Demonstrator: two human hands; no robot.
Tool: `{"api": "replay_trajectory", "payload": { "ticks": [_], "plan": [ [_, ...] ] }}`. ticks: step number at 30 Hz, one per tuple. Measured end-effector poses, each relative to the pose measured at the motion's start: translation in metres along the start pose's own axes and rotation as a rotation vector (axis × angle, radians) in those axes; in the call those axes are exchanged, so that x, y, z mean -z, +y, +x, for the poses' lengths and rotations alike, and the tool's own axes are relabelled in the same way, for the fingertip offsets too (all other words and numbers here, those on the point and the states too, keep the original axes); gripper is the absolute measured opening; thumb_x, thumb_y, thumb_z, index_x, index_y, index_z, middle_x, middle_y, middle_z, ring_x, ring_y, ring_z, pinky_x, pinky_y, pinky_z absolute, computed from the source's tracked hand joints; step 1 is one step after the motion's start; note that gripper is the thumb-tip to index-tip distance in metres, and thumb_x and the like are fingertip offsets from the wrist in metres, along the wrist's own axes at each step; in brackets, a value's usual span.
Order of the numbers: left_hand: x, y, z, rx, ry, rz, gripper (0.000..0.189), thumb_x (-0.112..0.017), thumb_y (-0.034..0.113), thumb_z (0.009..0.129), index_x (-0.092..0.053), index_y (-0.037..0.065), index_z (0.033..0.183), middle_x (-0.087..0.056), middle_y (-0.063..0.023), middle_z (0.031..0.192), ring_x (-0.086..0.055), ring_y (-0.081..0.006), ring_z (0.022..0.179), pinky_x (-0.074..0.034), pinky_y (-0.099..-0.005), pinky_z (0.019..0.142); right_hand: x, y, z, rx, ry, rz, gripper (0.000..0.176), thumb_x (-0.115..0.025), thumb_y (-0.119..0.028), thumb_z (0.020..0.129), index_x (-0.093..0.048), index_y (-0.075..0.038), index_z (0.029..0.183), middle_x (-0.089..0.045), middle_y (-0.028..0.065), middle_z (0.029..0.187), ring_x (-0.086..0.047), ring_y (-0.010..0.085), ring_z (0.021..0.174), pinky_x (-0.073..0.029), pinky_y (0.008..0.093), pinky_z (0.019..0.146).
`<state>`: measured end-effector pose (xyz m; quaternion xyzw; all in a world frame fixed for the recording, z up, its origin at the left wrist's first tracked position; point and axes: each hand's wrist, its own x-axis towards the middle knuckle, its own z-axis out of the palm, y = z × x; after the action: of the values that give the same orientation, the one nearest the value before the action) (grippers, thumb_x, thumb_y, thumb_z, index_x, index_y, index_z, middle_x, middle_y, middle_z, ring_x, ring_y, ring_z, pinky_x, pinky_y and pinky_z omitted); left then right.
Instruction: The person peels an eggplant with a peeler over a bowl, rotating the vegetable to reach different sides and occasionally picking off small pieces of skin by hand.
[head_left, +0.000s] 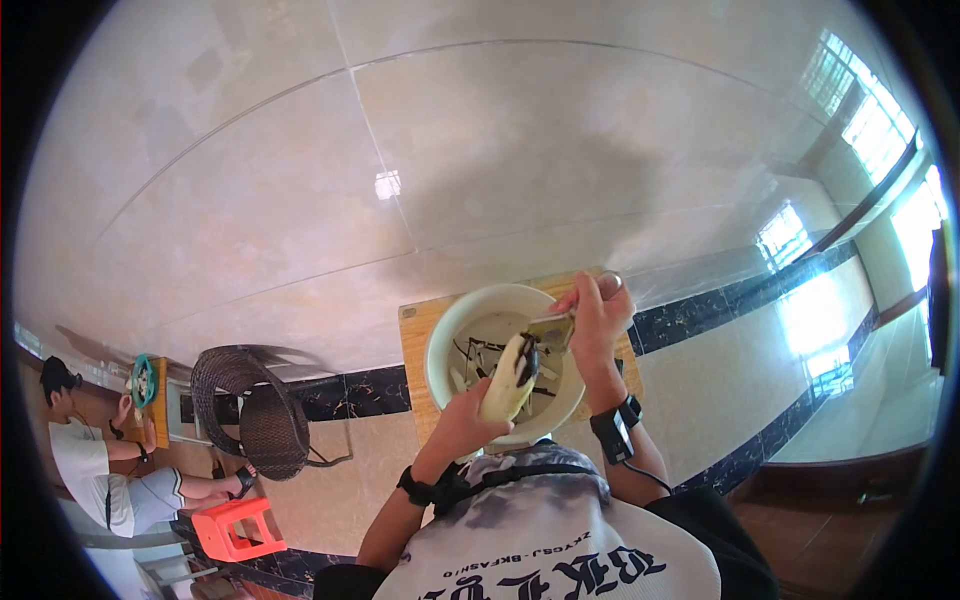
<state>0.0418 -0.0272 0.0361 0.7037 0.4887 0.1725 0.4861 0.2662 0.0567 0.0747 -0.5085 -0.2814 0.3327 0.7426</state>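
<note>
My left hand (463,425) is wrapped round the lower end of a mostly peeled eggplant (507,380), which is tilted over a white basin (438,345). Pale flesh shows along most of it, with a dark patch of skin near its upper end. A peeler (552,326) is gripped in my right hand (598,325), its head right beside the eggplant's upper end. Dark and pale strips of peel (487,352) lie in the basin below.
The basin stands on a small wooden table (415,340) by a tiled wall. To the left are a dark wicker chair (272,430), a red plastic stool (237,528) and a seated person (95,465) at another table with a teal basket (144,380).
</note>
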Motion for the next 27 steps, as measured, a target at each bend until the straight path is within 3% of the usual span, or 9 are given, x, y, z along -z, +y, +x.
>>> {"api": "replay_trajectory", "payload": {
  "ticks": [1, 4, 7, 10, 13, 17, 22, 25, 27],
  "plan": [
    [0.000, -0.001, -0.001, -0.029, 0.011, -0.004, 0.064, -0.082, 0.026, 0.073, -0.056, 0.003, 0.127, -0.071, -0.0249, 0.101, -0.070, -0.0431, 0.098, -0.055, -0.0484, 0.086, 0.002, 0.003, 0.007, 0.040, 0.038, -0.050, 0.028, -0.063, -0.003, 0.093, -0.044, -0.009, 0.074, -0.054, 0.0056, 0.060, -0.057, 0.0167, 0.048, -0.057, 0.0365, 0.051],
    [0.003, 0.003, -0.002, 0.026, 0.001, 0.082, 0.067, -0.082, 0.027, 0.073, -0.055, 0.005, 0.130, -0.071, -0.0252, 0.101, -0.070, -0.0436, 0.098, -0.054, -0.0494, 0.086, 0.009, 0.006, 0.024, -0.167, 0.169, 0.235, 0.029, -0.064, -0.002, 0.092, -0.045, -0.009, 0.072, -0.054, 0.0054, 0.060, -0.057, 0.0176, 0.050, -0.056, 0.0369, 0.052],
    [0.007, -0.010, 0.007, 0.137, 0.004, 0.095, 0.085, -0.083, 0.025, 0.074, -0.045, 0.008, 0.148, -0.071, -0.0254, 0.112, -0.069, -0.0443, 0.103, -0.055, -0.0473, 0.090, 0.014, -0.002, 0.015, -0.202, 0.084, 0.235, 0.022, -0.064, -0.001, 0.091, -0.049, -0.006, 0.075, -0.057, 0.0064, 0.062, -0.060, 0.0191, 0.050, -0.057, 0.0370, 0.052],
    [0.006, -0.007, 0.012, 0.064, 0.074, 0.176, 0.091, -0.081, 0.025, 0.073, -0.041, 0.008, 0.152, -0.072, -0.0250, 0.109, -0.069, -0.0441, 0.102, -0.056, -0.0473, 0.088, 0.014, 0.005, -0.009, -0.327, -0.144, 0.248, 0.017, -0.064, -0.002, 0.091, -0.053, -0.004, 0.079, -0.058, 0.0068, 0.064, -0.060, 0.0183, 0.052, -0.057, 0.0365, 0.053],
    [0.009, 0.016, 0.012, 0.029, 0.013, 0.268, 0.097, -0.080, 0.026, 0.071, -0.036, 0.008, 0.156, -0.071, -0.0244, 0.109, -0.070, -0.0429, 0.101, -0.056, -0.0469, 0.086, -0.005, -0.003, -0.030, -0.413, -0.143, 0.183, 0.015, -0.064, -0.002, 0.092, -0.054, -0.001, 0.081, -0.058, 0.0071, 0.065, -0.059, 0.0175, 0.050, -0.056, 0.0346, 0.051],
    [0.002, 0.012, 0.013, -0.016, 0.068, 0.312, 0.098, -0.081, 0.025, 0.069, -0.038, 0.006, 0.156, -0.070, -0.0244, 0.113, -0.070, -0.0418, 0.102, -0.057, -0.0466, 0.087, -0.011, 0.003, -0.039, -0.282, -0.111, 0.013, 0.025, -0.064, -0.002, 0.094, -0.046, -0.006, 0.077, -0.056, 0.0069, 0.064, -0.060, 0.0169, 0.049, -0.055, 0.0329, 0.050],
    [-0.009, -0.005, 0.014, -0.077, 0.123, 0.284, 0.096, -0.080, 0.024, 0.067, -0.042, 0.002, 0.153, -0.070, -0.0247, 0.116, -0.070, -0.0408, 0.104, -0.057, -0.0466, 0.088, -0.012, 0.001, -0.046, -0.158, -0.119, -0.123, 0.017, -0.062, -0.004, 0.095, -0.048, 0.002, 0.089, -0.060, 0.0073, 0.062, -0.063, 0.0159, 0.050, -0.053, 0.0297, 0.049],
    [-0.011, -0.013, 0.014, -0.115, 0.157, 0.272, 0.104, -0.080, 0.017, 0.065, -0.036, 0.021, 0.159, -0.069, -0.0229, 0.117, -0.070, -0.0428, 0.100, -0.057, -0.0476, 0.086, -0.011, -0.001, -0.045, -0.125, -0.082, -0.172, 0.017, -0.062, -0.005, 0.095, -0.048, 0.004, 0.091, -0.061, 0.0075, 0.062, -0.064, 0.0160, 0.050, -0.052, 0.0288, 0.048],
    [-0.005, -0.005, 0.011, -0.091, 0.124, 0.273, 0.104, -0.080, 0.016, 0.065, -0.036, 0.022, 0.159, -0.070, -0.0217, 0.119, -0.070, -0.0422, 0.100, -0.057, -0.0471, 0.087, -0.013, -0.001, -0.039, -0.101, -0.063, -0.169, 0.017, -0.062, -0.005, 0.094, -0.048, 0.001, 0.088, -0.061, 0.0077, 0.061, -0.063, 0.0165, 0.049, -0.052, 0.0298, 0.048]
  ]
}}
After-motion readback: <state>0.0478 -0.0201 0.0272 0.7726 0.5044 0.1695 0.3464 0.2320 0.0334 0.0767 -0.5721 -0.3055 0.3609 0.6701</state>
